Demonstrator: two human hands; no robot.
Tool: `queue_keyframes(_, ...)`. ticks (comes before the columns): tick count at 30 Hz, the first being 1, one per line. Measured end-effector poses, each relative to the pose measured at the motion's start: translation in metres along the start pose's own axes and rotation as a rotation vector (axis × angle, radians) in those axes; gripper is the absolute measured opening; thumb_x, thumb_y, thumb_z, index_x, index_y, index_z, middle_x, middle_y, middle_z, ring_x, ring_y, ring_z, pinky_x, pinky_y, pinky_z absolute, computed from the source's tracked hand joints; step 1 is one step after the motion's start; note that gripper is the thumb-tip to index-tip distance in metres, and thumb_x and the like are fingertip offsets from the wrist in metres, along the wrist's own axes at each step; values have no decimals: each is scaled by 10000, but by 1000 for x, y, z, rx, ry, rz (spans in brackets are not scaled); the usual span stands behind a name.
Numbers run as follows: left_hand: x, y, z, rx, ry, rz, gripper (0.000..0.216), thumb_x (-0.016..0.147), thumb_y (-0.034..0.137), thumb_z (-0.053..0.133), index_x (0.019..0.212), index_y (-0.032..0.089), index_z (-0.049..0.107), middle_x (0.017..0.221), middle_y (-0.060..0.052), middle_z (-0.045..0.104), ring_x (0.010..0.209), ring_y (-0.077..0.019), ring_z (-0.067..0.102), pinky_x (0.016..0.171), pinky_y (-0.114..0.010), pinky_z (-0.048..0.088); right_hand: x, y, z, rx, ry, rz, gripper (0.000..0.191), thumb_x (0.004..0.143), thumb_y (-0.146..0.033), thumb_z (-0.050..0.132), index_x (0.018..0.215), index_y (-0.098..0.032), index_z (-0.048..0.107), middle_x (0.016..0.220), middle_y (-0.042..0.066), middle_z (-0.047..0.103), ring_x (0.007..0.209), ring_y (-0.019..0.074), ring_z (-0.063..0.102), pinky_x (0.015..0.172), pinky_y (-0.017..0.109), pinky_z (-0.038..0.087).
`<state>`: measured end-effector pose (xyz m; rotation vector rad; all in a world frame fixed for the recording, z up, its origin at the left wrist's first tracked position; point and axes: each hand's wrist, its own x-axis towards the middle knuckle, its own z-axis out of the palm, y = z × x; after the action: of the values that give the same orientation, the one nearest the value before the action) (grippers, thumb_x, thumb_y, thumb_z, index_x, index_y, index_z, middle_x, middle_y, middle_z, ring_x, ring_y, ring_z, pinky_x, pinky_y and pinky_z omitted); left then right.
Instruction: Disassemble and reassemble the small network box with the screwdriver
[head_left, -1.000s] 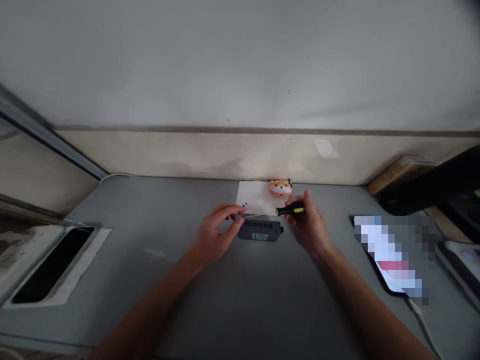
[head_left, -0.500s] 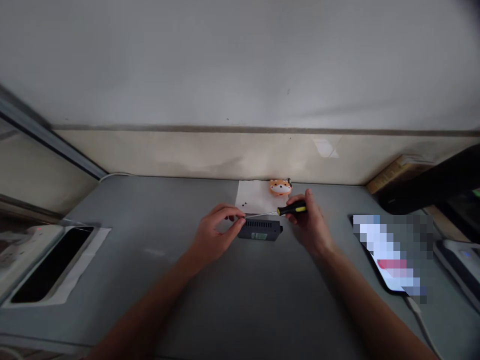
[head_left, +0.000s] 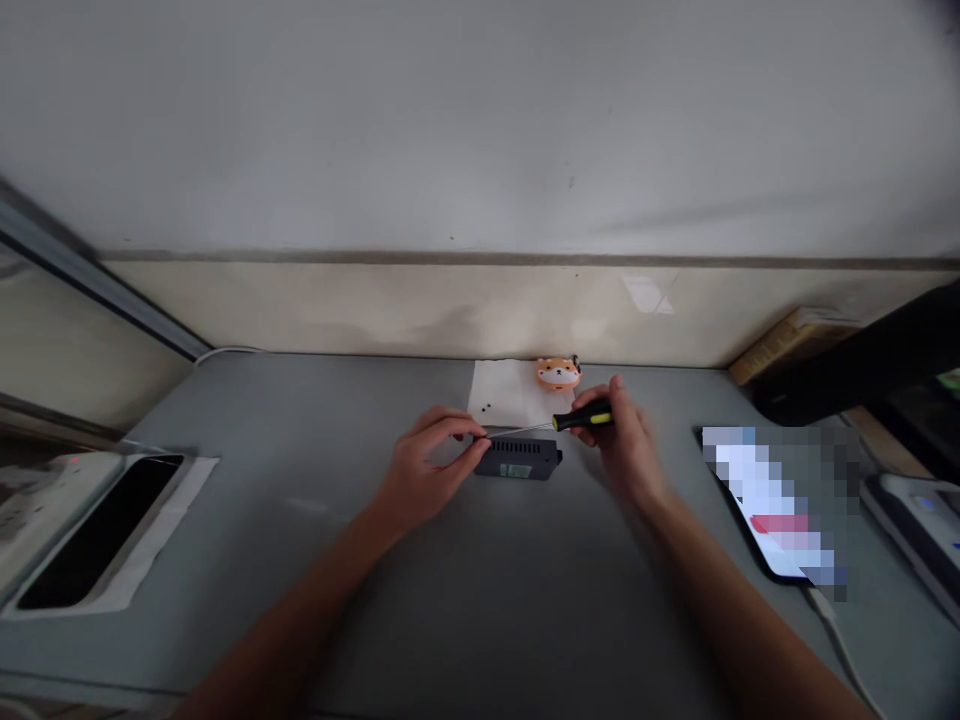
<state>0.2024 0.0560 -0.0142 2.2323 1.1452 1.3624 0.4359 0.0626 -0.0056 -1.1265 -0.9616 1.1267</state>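
Observation:
My right hand (head_left: 619, 435) is closed around the black and yellow handle of a screwdriver (head_left: 583, 414). Its thin shaft points left, with the tip at the pinched thumb and fingers of my left hand (head_left: 431, 465). What those fingertips hold at the tip is too small to make out. Right below the shaft, a dark grey slotted box (head_left: 538, 462) with a pale label on its front lies on the desk, beside my left fingertips. Behind it is a sheet of white paper (head_left: 499, 385) with a few tiny dark pieces (head_left: 486, 407), perhaps screws.
An orange and white animal-faced case (head_left: 558, 374) sits on the paper's back right corner. To the right lies a lit phone (head_left: 772, 510) with a white cable (head_left: 834, 625). A black phone-shaped object (head_left: 105, 530) lies at left. A black cylinder (head_left: 862, 350) leans in from the right.
The camera view has shifted very slightly. Both hands, the screwdriver and the box keep nearly the same positions relative to each other.

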Motion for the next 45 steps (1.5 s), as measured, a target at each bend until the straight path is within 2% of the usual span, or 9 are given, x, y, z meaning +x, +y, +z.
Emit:
queue_keyframes(4, -1, 5, -2, 92, -1, 79, 73, 971, 266, 656, 1008, 228, 706, 945, -26, 720, 867, -169, 686, 818, -304, 564, -4, -11, -3, -65, 15, -130, 603, 841, -778, 548, 680, -213, 681, 568, 9, 596, 497, 125, 479, 499, 281, 359)
queue_keyframes(8, -4, 14, 3, 245, -31, 190, 255, 997, 328, 645, 1225, 216, 646, 1122, -76, 742, 1032, -229, 683, 935, -389, 510, -6, -27, -12, -74, 149, -286, 578, 899, -720, 521, 643, -215, 638, 564, 5, 594, 482, 122, 497, 474, 279, 363)
queue_keyframes(11, -7, 20, 12, 312, -44, 302, 166, 1024, 258, 614, 1180, 221, 658, 1134, -57, 765, 1063, -220, 692, 975, -389, 448, -5, -36, -21, -99, 231, -384, 579, 918, -676, 516, 572, -217, 579, 509, -4, 550, 447, 116, 483, 438, 277, 329)
queue_keyframes(16, -12, 24, 25, 335, -36, 327, 121, 1032, 200, 600, 1103, 235, 692, 1102, -21, 785, 1056, -193, 706, 1004, -375, 399, -5, -39, -28, -188, 299, -430, 613, 935, -667, 478, 528, -216, 560, 462, -8, 505, 422, 110, 443, 421, 280, 303)
queue_keyframes(25, -12, 23, 30, 315, 12, 321, 121, 996, 170, 640, 1064, 251, 700, 1067, -12, 785, 1000, -191, 719, 1004, -383, 404, -7, -36, -27, -216, 232, -407, 618, 938, -674, 500, 559, -204, 630, 530, 7, 548, 437, 98, 445, 424, 269, 325)
queue_keyframes(32, -12, 27, 28, 329, -49, 340, 186, 1010, 145, 598, 1109, 266, 699, 1097, -8, 785, 1038, -190, 712, 1004, -375, 403, -15, -46, -25, -372, 206, -464, 608, 970, -651, 461, 578, -219, 631, 539, 7, 538, 482, 119, 463, 468, 283, 366)
queue_keyframes(37, -12, 27, 30, 267, -76, 306, 194, 1038, 124, 546, 1116, 240, 681, 1131, -23, 779, 1065, -182, 706, 1012, -365, 402, -30, -58, -18, -478, 45, -632, 424, 977, -587, 519, 775, -235, 646, 691, 11, 618, 607, 142, 531, 559, 294, 423)
queue_keyframes(40, -12, 26, 30, 234, -104, 289, 205, 1055, 129, 514, 1133, 238, 670, 1160, -30, 772, 1072, -177, 704, 1024, -364, 396, -36, -59, -13, -485, -23, -658, 309, 970, -537, 572, 879, -253, 654, 746, 5, 627, 631, 145, 529, 570, 296, 426)
queue_keyframes(45, -12, 25, 28, 215, -149, 286, 229, 1074, 148, 477, 1169, 233, 667, 1188, -39, 766, 1104, -174, 699, 1021, -353, 399, -38, -62, -9, -349, -204, -602, 387, 1016, -556, 458, 1087, -289, 729, 974, 54, 670, 868, 200, 613, 771, 362, 514)
